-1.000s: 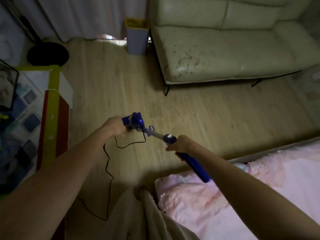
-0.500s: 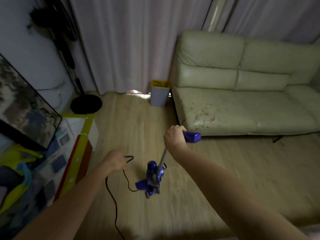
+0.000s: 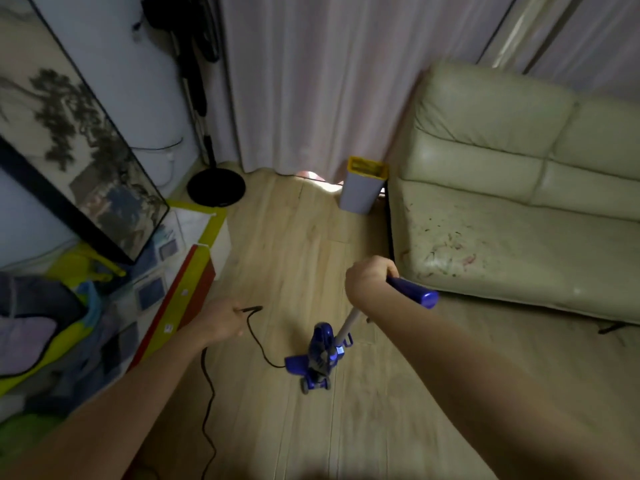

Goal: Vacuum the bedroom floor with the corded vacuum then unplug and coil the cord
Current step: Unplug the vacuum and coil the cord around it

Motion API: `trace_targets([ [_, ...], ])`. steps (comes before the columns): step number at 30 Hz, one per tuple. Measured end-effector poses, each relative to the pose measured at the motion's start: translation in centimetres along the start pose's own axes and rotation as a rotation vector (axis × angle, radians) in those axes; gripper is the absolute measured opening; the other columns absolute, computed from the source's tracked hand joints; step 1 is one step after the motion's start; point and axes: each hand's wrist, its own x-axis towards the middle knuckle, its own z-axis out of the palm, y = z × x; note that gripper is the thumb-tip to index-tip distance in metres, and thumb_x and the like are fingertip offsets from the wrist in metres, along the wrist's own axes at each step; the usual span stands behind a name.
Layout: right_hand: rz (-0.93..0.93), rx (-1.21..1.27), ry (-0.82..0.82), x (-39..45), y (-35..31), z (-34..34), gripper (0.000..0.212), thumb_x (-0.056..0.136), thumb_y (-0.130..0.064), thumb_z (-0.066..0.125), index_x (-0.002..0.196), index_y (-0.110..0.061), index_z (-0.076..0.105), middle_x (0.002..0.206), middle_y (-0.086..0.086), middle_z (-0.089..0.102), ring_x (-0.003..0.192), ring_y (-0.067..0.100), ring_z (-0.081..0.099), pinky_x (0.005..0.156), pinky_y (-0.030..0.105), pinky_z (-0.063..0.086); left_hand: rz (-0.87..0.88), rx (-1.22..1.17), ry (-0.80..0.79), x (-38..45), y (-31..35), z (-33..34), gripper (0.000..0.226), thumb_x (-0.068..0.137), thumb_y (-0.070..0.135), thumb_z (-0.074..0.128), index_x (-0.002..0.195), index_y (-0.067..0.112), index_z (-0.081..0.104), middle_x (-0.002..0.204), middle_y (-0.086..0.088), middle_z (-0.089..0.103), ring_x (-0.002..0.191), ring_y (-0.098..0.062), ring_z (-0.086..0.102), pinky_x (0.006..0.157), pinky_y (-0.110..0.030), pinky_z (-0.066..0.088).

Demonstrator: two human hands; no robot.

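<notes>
Cord [image 3: 258,341] slack beside the vacuum [image 3: 320,358].
My left hand [image 3: 221,323] pinches it, right hand [image 3: 369,277] grips the handle [image 3: 414,292]; wheels could snag it, I judge.

Vacuum [image 3: 320,355] now upright on floor — was lifted.

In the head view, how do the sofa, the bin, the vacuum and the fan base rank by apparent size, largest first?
1. sofa
2. vacuum, counting its pole and handle
3. bin and fan base: look alike, so unranked.
</notes>
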Motion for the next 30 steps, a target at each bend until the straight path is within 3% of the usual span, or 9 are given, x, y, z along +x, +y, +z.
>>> trace_targets([
  [4, -0.048, 0.043, 0.102, 0.6, -0.2, -0.2, 0.035, 0.092, -0.012, 0.052, 0.126, -0.005, 0.055, 0.126, 0.02, 0.055, 0.116, 0.038, 0.052, 0.101, 0.05, 0.04, -0.001, -0.099, 0.042, -0.9, -2.5, 0.1, 0.019, 0.093, 0.01, 0.052, 0.102, 0.005, 0.068, 0.097, -0.011, 0.069, 0.092, -0.023, 0.062, 0.076, -0.026, 0.047],
  [7, -0.278, 0.505, 0.157, 1.2, -4.4, -1.2, 0.036, 0.097, -0.02, 0.048, 0.131, -0.007, 0.05, 0.132, 0.015, 0.051, 0.12, 0.031, 0.05, 0.099, 0.041, 0.04, -0.021, -0.211, 0.098, -2.2, -5.7, 0.3, 0.023, 0.098, 0.012, 0.048, 0.102, 0.006, 0.069, 0.081, -0.003, 0.067, 0.078, -0.014, 0.061, 0.06, -0.019, 0.04],
  [14, -0.751, 1.12, 0.002, -2.3, -21.3, -5.3, 0.032, 0.101, -0.016, 0.046, 0.125, 0.001, 0.058, 0.13, 0.017, 0.057, 0.121, 0.03, 0.052, 0.096, 0.026, 0.036, -0.032, -0.356, 0.32, -9.0, -15.4, 0.5, 0.035, 0.093, 0.016, 0.059, 0.061, 0.03, 0.058, 0.049, 0.014, 0.056, 0.048, 0.004, 0.053, 0.051, -0.014, 0.036],
  [20, -1.027, 0.997, -0.085, -8.8, -35.1, -8.2, 0.032, 0.102, -0.016, 0.044, 0.123, 0.001, 0.061, 0.121, 0.021, 0.062, 0.11, 0.031, 0.059, 0.093, 0.032, 0.044, -0.262, -0.572, 0.531, -15.4, -26.9, 3.6, 0.031, 0.087, 0.021, 0.066, 0.064, 0.042, 0.063, 0.062, 0.017, 0.066, 0.06, 0.005, 0.058, 0.06, -0.019, 0.043],
  [22, -1.145, 1.026, -0.189, -9.4, -38.4, -8.0, 0.018, 0.088, -0.006, 0.057, 0.095, -0.002, 0.073, 0.087, 0.018, 0.07, 0.075, 0.025, 0.068, 0.065, 0.024, 0.051, -0.311, -0.653, 0.561, -16.3, -29.1, 4.4, 0.03, 0.088, 0.015, 0.066, 0.07, 0.039, 0.066, 0.071, 0.006, 0.069, 0.066, -0.006, 0.06, 0.065, -0.027, 0.047],
  [24, -1.061, 1.058, -0.323, -11.0, -42.3, -8.5, 0.034, 0.094, -0.009, 0.05, 0.063, -0.02, 0.06, 0.061, 0.001, 0.055, 0.056, 0.015, 0.053, 0.053, 0.024, 0.04, -0.351, -0.723, 0.562, -17.1, -32.0, 5.4, 0.014, 0.089, 0.013, 0.064, 0.079, 0.021, 0.071, 0.075, -0.001, 0.067, 0.069, -0.01, 0.058, 0.067, -0.027, 0.045],
  [25, -1.042, 1.001, -0.039, -11.1, -43.6, -8.1, 0.043, 0.097, -0.011, 0.048, 0.056, -0.02, 0.047, 0.056, -0.002, 0.045, 0.055, 0.013, 0.045, 0.052, 0.023, 0.034, -0.363, -0.737, 0.559, -17.3, -33.0, 5.9, 0.013, 0.091, 0.014, 0.062, 0.081, 0.015, 0.07, 0.073, 0.0, 0.065, 0.066, -0.007, 0.056, 0.065, -0.023, 0.043],
  [27, -1.053, 0.951, -0.077, -11.1, -46.8, -7.4, 0.049, 0.096, -0.013, 0.052, 0.051, -0.017, 0.035, 0.05, -0.007, 0.035, 0.049, 0.005, 0.034, 0.045, 0.016, 0.025, -0.419, -0.783, 0.572, -17.5, -35.8, 7.3, 0.02, 0.094, 0.016, 0.057, 0.075, 0.015, 0.066, 0.063, 0.006, 0.059, 0.054, 0.003, 0.05, 0.056, -0.016, 0.037],
  [30, -1.05, 0.905, -0.096, -11.0, -51.1, -7.1, 0.031, 0.089, -0.016, 0.059, 0.063, -0.015, 0.043, 0.058, -0.008, 0.041, 0.052, 0.002, 0.036, 0.044, 0.015, 0.027, -0.614, -0.896, 0.694, -17.3, -39.8, 9.8, 0.022, 0.096, 0.016, 0.052, 0.079, 0.011, 0.066, 0.069, 0.003, 0.062, 0.06, 0.0, 0.053, 0.052, -0.014, 0.036],
])
